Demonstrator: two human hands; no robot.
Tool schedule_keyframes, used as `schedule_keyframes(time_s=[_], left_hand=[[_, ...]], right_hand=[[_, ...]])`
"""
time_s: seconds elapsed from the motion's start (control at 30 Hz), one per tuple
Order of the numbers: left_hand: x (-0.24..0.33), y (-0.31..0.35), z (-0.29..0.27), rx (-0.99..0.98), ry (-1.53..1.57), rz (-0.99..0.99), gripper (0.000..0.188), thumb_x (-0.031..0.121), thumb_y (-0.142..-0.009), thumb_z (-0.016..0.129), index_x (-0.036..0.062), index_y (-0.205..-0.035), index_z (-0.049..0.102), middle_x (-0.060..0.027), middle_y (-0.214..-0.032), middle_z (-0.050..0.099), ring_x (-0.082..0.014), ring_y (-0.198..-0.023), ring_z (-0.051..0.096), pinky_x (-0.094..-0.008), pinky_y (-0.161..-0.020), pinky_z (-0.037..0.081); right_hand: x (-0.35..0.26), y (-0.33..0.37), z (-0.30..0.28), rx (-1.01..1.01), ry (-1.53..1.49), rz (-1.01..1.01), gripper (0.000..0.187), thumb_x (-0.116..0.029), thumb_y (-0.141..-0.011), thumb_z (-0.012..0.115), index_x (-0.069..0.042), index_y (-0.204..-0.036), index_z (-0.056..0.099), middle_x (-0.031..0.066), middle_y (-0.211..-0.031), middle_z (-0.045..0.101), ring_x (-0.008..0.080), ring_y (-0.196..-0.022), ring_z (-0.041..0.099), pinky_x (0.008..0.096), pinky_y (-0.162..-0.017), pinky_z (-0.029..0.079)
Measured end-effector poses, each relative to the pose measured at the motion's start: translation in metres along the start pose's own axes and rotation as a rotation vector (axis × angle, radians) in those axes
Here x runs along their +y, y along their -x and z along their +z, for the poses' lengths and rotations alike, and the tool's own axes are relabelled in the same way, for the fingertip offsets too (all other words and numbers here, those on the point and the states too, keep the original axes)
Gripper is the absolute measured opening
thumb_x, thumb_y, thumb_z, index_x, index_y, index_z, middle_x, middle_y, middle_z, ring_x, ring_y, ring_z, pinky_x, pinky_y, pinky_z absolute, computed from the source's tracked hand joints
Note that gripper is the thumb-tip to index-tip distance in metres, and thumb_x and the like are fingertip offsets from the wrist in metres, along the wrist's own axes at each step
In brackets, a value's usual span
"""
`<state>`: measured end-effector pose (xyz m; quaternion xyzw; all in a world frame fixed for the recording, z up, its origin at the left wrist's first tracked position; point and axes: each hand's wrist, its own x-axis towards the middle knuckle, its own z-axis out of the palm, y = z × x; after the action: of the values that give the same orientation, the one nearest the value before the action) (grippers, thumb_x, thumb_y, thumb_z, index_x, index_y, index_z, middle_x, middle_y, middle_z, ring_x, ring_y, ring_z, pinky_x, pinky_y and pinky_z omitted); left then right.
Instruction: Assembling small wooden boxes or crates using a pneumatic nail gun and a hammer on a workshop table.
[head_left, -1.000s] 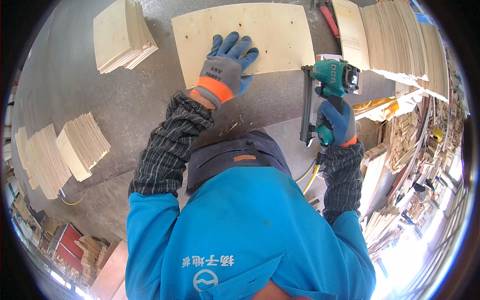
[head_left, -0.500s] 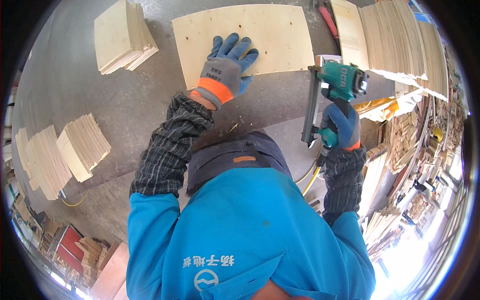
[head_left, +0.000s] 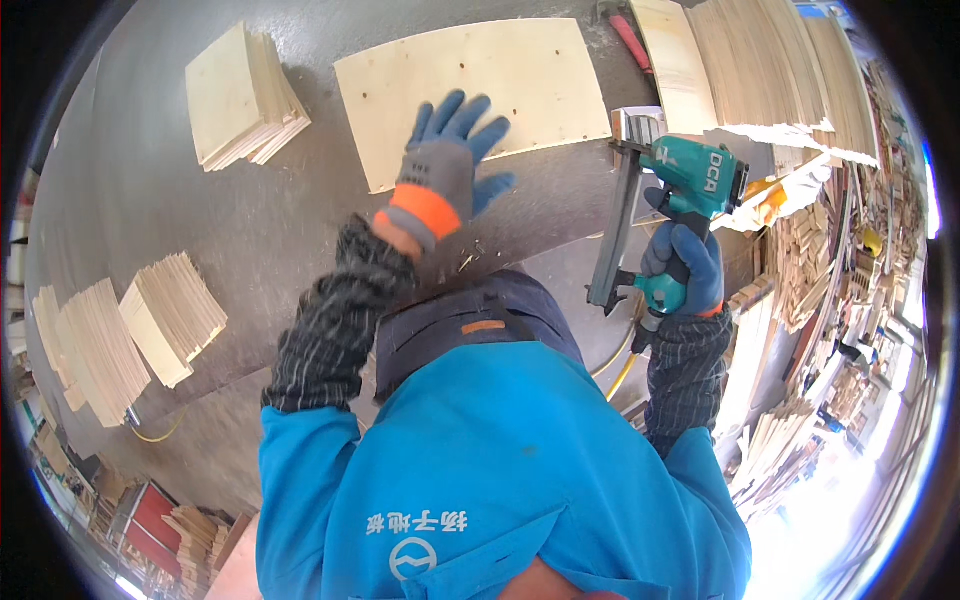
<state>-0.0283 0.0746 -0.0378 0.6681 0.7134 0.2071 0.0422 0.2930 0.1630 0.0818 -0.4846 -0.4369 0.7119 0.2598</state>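
A pale plywood board (head_left: 475, 85) with several small dark spots lies flat on the grey table. My left hand (head_left: 450, 160), in a blue and grey glove with an orange cuff, is over the board's near edge with its fingers spread. It holds nothing; I cannot tell if it touches the wood. To the right of the board my right hand (head_left: 690, 255), gloved the same way, is wrapped round the handle of a teal nail gun (head_left: 690, 175). The gun's long grey magazine faces left, and a yellow hose runs down from its base.
Stacks of thin wooden boards stand at the far left (head_left: 240, 95), the near left (head_left: 172, 315) and the far right (head_left: 755, 65). A red-handled hammer (head_left: 628, 40) lies by the right stack. A small box of staple strips (head_left: 640, 125) sits behind the gun. Wood scraps lie near the table's front edge.
My left hand has come nearer to me and its fingers have fanned out, off the middle of the board. The nail gun has tilted slightly and shifted a little right.
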Motion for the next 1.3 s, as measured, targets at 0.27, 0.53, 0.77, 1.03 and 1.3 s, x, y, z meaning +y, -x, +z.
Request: schedule_keyframes(time_s=[0.27,0.53,0.77,1.03,1.3], left_hand=[[0.131,0.044,-0.026,-0.167,1.243,-0.276,0.098,0.021,-0.082,0.090,-0.0024,-0.163,0.039,-0.0277,-0.154,0.054,-0.0431,-0.141,0.056,-0.0470,-0.118,0.047],[0.128,0.044,-0.043,0.018,0.891,-0.183,0.094,0.012,-0.083,0.082,-0.0066,-0.162,0.036,-0.0321,-0.153,0.052,-0.0458,-0.138,0.057,-0.0470,-0.113,0.050],[0.132,0.052,-0.058,0.061,0.762,-0.177,0.090,0.016,-0.085,0.083,-0.0063,-0.160,0.039,-0.0324,-0.150,0.056,-0.0475,-0.130,0.063,-0.0488,-0.107,0.055],[0.124,0.066,-0.066,-0.159,0.876,-0.185,0.081,0.022,-0.092,0.084,0.0005,-0.160,0.044,-0.0283,-0.144,0.062,-0.0419,-0.128,0.065,-0.0471,-0.104,0.056],[0.125,0.053,-0.027,-0.495,0.978,-0.037,0.055,0.016,-0.096,0.078,0.0054,-0.147,0.061,-0.0215,-0.127,0.072,-0.0339,-0.104,0.074,-0.0415,-0.093,0.059]], right_hand=[[0.014,-0.016,0.020,-0.220,-0.508,0.026,0.067,-0.024,-0.098,0.072,0.006,-0.153,0.049,0.0019,-0.082,0.053,0.0180,-0.071,0.054,0.0344,-0.068,0.047],[0.020,-0.019,0.046,-0.279,-0.547,-0.083,0.069,-0.028,-0.097,0.074,0.004,-0.153,0.049,0.0022,-0.082,0.054,0.0184,-0.073,0.056,0.0364,-0.070,0.049],[0.018,-0.013,0.054,-0.265,-0.607,-0.134,0.073,-0.031,-0.095,0.076,0.004,-0.153,0.049,0.0012,-0.079,0.052,0.0168,-0.067,0.052,0.0343,-0.067,0.046],[0.020,-0.013,0.024,-0.267,-0.755,-0.197,0.076,-0.032,-0.094,0.076,0.004,-0.155,0.047,-0.0009,-0.077,0.047,0.0152,-0.065,0.047,0.0337,-0.063,0.040],[0.000,0.043,-0.088,0.168,-0.549,-0.463,0.060,-0.029,-0.095,0.074,0.003,-0.142,0.055,0.0014,-0.077,0.050,0.0165,-0.066,0.049,0.0343,-0.063,0.043]])
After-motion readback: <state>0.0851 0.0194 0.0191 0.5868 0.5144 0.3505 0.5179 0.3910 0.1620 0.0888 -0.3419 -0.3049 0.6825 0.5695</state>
